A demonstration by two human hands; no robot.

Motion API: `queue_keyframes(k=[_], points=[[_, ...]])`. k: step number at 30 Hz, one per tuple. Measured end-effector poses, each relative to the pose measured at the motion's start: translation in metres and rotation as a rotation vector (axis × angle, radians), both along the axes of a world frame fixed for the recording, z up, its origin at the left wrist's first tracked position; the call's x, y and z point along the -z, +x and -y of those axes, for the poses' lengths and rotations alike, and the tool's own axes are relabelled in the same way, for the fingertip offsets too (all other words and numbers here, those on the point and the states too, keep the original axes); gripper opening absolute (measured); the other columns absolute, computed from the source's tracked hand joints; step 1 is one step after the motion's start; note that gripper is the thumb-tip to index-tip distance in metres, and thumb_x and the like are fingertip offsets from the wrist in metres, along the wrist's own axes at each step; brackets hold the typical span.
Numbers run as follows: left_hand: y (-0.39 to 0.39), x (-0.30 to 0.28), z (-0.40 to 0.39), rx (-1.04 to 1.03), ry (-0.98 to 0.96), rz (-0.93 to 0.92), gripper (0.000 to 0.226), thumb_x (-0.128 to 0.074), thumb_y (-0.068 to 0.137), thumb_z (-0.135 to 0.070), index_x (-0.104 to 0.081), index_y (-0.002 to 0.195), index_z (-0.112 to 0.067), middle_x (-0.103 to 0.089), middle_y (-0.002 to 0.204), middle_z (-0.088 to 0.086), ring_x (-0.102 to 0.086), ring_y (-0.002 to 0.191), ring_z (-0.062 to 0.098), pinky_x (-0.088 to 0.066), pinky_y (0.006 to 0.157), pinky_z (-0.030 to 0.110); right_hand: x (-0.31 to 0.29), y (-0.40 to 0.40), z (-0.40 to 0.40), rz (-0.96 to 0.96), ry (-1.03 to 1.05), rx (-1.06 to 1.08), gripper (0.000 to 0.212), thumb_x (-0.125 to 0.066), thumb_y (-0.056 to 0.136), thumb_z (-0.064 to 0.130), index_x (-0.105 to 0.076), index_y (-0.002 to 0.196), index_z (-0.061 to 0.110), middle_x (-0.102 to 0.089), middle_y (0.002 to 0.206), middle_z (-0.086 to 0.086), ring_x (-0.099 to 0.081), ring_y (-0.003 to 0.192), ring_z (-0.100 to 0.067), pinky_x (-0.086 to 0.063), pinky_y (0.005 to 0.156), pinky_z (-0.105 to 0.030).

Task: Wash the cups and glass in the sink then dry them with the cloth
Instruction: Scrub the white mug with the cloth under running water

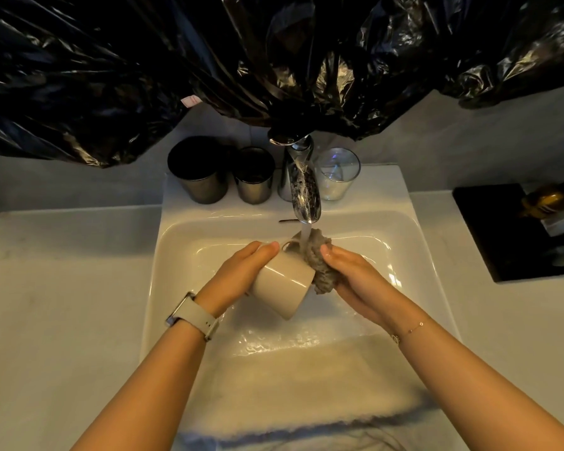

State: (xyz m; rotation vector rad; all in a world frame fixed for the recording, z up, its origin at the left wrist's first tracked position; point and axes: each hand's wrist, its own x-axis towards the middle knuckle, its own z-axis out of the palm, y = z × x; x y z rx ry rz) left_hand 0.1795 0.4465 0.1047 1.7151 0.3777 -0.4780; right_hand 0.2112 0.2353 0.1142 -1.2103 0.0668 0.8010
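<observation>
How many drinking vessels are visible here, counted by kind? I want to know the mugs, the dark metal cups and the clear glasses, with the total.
Mugs: 1, the beige mug that the left hand holds under the water, while the right hand presses a cloth on it
Dark metal cups: 2, larger cup, smaller cup
Clear glasses: 1, glass
Total: 4

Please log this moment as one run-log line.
stage: washing | left hand: holds mug | right hand: rubs cloth on mug | tap: running
</observation>
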Motion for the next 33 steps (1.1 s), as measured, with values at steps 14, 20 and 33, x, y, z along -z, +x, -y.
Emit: queue_keyframes(k=[14, 20, 33], points=[[0.008, 0.008, -0.009, -0.089, 0.015, -0.096, 0.061, -0.058, 0.069, -0.072, -0.072, 0.103, -0.024, -0.073, 0.106, 0.004, -0.067, 0.102, 0.026, -0.048, 0.098, 0.050, 0.028, 0.014, -0.024, 0.206, -0.250, -0.150, 0.023, -0.066, 0.090, 0.027, -0.068, 0.103, 0.008, -0.061, 0.076, -0.008, -0.055, 0.070, -0.023, -0.039, 0.061, -0.026], [0.010, 0.004, -0.001, -0.078, 0.109, -0.042, 0.061, -0.051, 0.066, -0.076, -0.070, 0.100, -0.028, -0.072, 0.102, -0.001, -0.065, 0.100, 0.023, -0.049, 0.089, 0.044, 0.016, 0.017, -0.030, 0.175, -0.258, -0.040, 0.022, -0.066, 0.091, 0.017, -0.065, 0.110, 0.007, -0.065, 0.066, 0.011, -0.059, 0.058, -0.005, -0.043, 0.052, -0.015], [0.017, -0.003, 0.003, -0.027, 0.043, -0.147, 0.054, -0.052, 0.086, -0.067, -0.068, 0.108, -0.021, -0.071, 0.104, 0.005, -0.066, 0.093, 0.022, -0.051, 0.068, 0.033, 0.026, 0.013, -0.035, 0.272, -0.518, 0.079, 0.042, -0.064, 0.084, 0.051, -0.067, 0.092, 0.010, -0.058, 0.056, -0.001, -0.050, 0.045, -0.011, -0.036, 0.047, -0.023]])
